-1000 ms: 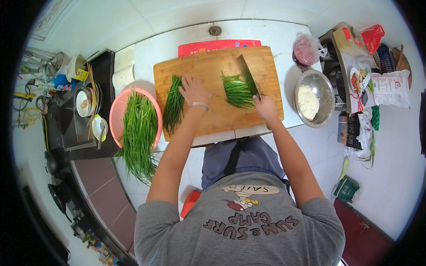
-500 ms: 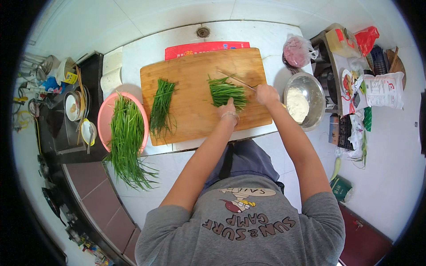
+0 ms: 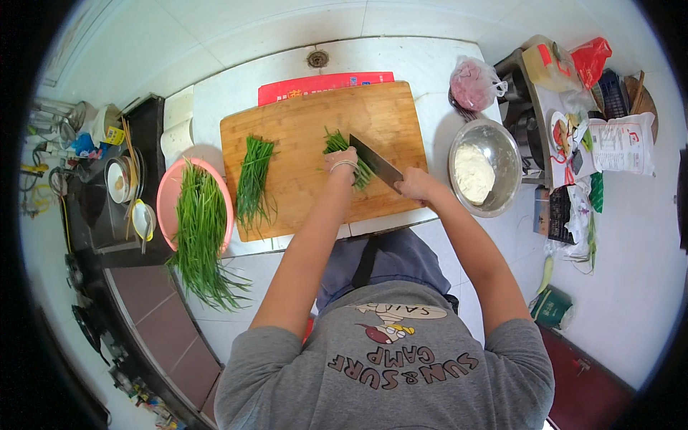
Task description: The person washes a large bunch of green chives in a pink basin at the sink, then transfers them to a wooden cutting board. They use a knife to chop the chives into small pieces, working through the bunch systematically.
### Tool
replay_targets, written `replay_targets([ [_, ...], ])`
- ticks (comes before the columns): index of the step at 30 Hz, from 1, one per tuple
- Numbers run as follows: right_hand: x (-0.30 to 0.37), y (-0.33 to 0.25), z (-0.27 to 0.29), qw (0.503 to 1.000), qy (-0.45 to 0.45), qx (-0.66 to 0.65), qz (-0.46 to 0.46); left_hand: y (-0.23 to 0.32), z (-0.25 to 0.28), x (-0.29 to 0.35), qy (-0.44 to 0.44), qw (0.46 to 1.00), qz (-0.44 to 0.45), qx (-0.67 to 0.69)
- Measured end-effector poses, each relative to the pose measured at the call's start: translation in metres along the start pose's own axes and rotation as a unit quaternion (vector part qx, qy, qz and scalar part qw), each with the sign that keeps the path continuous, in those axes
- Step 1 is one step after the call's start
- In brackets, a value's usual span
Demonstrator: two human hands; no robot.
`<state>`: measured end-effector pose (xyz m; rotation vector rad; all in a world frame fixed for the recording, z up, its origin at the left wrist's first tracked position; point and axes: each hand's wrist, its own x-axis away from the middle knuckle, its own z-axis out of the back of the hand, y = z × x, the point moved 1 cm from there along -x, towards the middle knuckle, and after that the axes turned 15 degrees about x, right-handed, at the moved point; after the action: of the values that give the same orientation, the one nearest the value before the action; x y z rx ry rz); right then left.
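Observation:
On the wooden cutting board (image 3: pixel 308 122) my left hand (image 3: pixel 342 158) is closed round a bunch of green chives (image 3: pixel 334 140), whose stalks stick out above and to the right of my fingers. My right hand (image 3: pixel 416 184) grips the handle of a kitchen knife (image 3: pixel 375 163) with a broad dark blade. The blade slants up and left, its side facing up, right beside the bunch. Whether its edge touches the stalks I cannot tell. A second bunch of chives (image 3: pixel 254 179) lies on the board's left part, apart from both hands.
Left of the board, a pink basin (image 3: pixel 163 208) overflows with long chives (image 3: pixel 197 229). A steel bowl (image 3: pixel 509 165) with white flour or dough (image 3: pixel 473 174) stands on the right, below a plastic bag of pink stuff (image 3: pixel 473 82). Dishes (image 3: pixel 118 175) sit at the far left.
My left hand has moved left and slightly up, and its bunch looks narrower. My right hand has come down and left, and the knife's blade has turned to show its broad side.

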<state>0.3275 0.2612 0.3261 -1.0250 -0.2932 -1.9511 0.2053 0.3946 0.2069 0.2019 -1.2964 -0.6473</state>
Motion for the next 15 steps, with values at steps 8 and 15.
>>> replay_targets([
  [8, 0.029, 0.011, -0.013, 0.985, -0.051, -0.164, -0.013, 0.001, 0.019, -0.008, 0.000, 0.957, -0.110, -0.270],
  [15, 0.054, 0.037, -0.017, 0.979, 0.026, -0.192, -0.065, 0.001, -0.004, 0.050, 0.145, 0.927, -0.206, -0.278],
])
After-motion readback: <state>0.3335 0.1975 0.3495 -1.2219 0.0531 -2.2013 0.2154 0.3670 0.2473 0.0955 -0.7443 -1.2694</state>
